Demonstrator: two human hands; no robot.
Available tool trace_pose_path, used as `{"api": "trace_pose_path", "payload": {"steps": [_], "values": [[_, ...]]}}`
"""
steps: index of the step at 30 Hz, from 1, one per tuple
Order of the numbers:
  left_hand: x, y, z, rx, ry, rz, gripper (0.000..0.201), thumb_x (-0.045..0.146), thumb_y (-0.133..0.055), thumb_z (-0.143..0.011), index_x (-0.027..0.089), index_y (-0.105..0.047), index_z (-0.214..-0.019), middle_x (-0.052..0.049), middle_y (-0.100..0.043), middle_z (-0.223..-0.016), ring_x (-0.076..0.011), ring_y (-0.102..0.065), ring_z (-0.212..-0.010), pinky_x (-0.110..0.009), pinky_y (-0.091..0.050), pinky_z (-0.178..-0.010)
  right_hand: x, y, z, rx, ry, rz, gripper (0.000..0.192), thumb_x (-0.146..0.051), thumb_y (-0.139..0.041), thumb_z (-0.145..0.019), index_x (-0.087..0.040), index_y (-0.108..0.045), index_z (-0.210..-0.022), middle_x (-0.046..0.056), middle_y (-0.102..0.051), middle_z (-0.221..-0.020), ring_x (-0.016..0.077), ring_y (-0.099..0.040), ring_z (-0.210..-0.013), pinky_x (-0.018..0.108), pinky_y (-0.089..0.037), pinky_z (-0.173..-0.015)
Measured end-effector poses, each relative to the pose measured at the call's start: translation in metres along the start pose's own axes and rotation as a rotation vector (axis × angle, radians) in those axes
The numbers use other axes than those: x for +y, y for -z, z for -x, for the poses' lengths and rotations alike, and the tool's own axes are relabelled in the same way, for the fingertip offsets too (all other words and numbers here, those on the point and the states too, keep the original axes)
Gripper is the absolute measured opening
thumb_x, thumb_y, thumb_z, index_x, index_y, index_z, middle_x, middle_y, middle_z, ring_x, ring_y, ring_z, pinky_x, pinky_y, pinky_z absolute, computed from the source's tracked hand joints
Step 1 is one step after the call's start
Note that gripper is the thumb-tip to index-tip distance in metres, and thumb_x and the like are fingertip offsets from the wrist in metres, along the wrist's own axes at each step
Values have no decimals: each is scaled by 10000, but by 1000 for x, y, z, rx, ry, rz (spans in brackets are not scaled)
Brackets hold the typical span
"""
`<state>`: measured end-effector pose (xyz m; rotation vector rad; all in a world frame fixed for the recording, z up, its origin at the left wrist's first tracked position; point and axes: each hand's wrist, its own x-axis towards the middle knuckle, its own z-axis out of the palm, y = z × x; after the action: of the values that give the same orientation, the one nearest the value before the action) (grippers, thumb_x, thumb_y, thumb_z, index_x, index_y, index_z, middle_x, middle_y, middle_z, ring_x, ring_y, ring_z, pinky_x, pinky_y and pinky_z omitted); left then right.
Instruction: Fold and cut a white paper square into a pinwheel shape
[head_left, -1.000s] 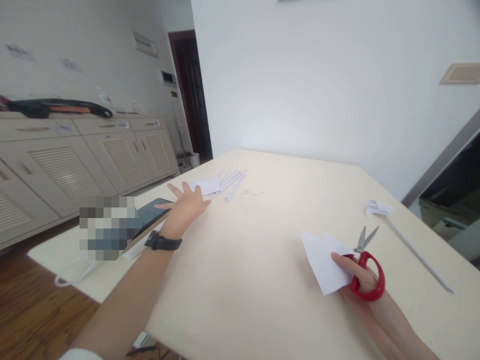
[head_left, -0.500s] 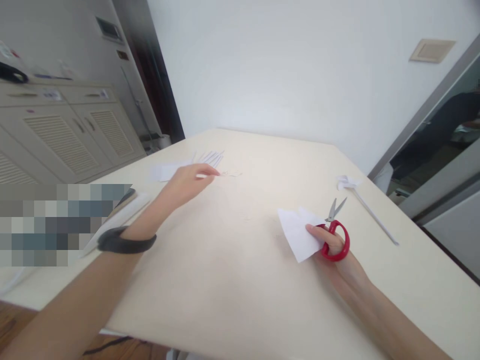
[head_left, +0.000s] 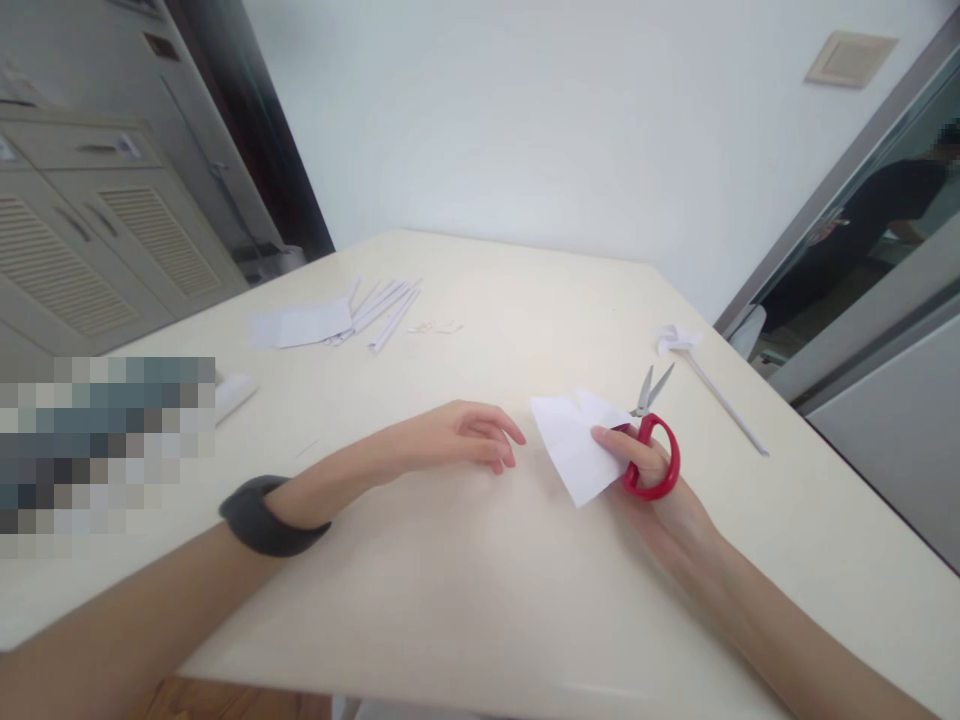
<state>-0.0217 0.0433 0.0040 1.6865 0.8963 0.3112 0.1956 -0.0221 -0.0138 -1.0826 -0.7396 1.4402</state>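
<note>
My right hand [head_left: 651, 478] rests on the cream table [head_left: 480, 580], its fingers through the handles of red scissors [head_left: 651, 440] and its thumb pinching a folded white paper piece [head_left: 571, 440]. The scissor blades point away from me and stand slightly apart. My left hand [head_left: 459, 440], with a dark band on the wrist, lies on the table just left of the paper, fingers loosely curled and holding nothing.
White paper sheets [head_left: 307, 324] and several rolled paper sticks [head_left: 386, 304] lie at the far left. A paper flower on a long stem [head_left: 709, 385] lies at the right edge. A cabinet [head_left: 82, 250] stands left. A person is behind the glass door [head_left: 885, 215].
My left hand has drawn back from the paper pile at the far left and come to rest near the folded paper. The view has swung to the right.
</note>
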Motion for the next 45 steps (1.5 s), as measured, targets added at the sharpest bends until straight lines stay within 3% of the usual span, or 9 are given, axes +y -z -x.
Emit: {"api": "trace_pose_path", "payload": {"steps": [3,5,10,19,24,32,36,40,45], "values": [[7,-18,2,-184,-70,112,402,250,-623,-761,214,-564,-1157,-76,-664,-1052,-207,-635,-951,-349,-478,-864,0,-5,4,-54,42,55,269,-265,-652,-744,-158,-637,-991,61,-685,-936,254,-608,-882,304,-468,-680],[10,-32,4,-204,-123,216,394,241,-625,-764,217,-570,-1153,-77,-649,-1110,-219,-613,-1012,-351,-483,-864,2,-9,8,-105,74,72,264,-274,-655,-746,-171,-635,-988,62,-689,-941,252,-617,-842,306,-464,-657],[9,-52,8,162,-25,315,328,311,-626,-774,244,-626,-1095,-36,-673,-1112,-226,-601,-1061,-333,-489,-875,10,-17,17,-138,106,106,302,-278,-658,-758,-190,-624,-1044,71,-690,-922,259,-625,-809,330,-466,-648],[15,-41,12,287,-4,163,285,415,-575,-798,181,-698,-906,-43,-720,-948,-259,-650,-919,-303,-514,-748,-8,-17,19,-189,140,81,56,-152,-610,-763,-195,-608,-798,19,-623,-803,204,-565,-784,308,-418,-717],[19,-39,14,405,-42,120,222,355,-602,-785,199,-694,-914,-19,-714,-991,-228,-642,-943,-262,-506,-764,-1,-10,7,-225,126,-73,154,-221,-509,-825,-199,-541,-676,-2,-479,-664,153,-451,-652,274,-392,-651],[9,-35,12,676,-140,199,259,350,-667,-728,203,-654,-941,-36,-709,-915,-223,-645,-883,-269,-525,-722,7,-8,5,-436,-80,-41,330,-420,-399,-874,-180,-601,-773,42,-556,-667,183,-497,-645,334,-401,-690],[7,-30,12,708,-218,215,176,330,-616,-779,181,-586,-691,16,-615,-623,-153,-583,-603,-249,-471,-560,9,-12,12,-549,-89,170,295,-381,-442,-894,-160,-624,-821,51,-571,-721,177,-507,-697,316,-387,-707],[9,-26,15,716,-232,231,270,332,-561,-822,175,-529,-605,25,-525,-516,-129,-505,-513,-253,-401,-502,21,-14,17,-610,-63,273,368,-449,-433,-893,-151,-648,-877,24,-524,-614,171,-492,-650,335,-381,-711],[14,-25,17,712,-227,175,392,313,-514,-852,189,-404,-497,51,-401,-429,-106,-416,-456,-259,-372,-534,21,-11,19,-655,-59,320,352,-432,-427,-899,-157,-643,-932,43,-557,-678,192,-526,-724,353,-387,-739]]}}
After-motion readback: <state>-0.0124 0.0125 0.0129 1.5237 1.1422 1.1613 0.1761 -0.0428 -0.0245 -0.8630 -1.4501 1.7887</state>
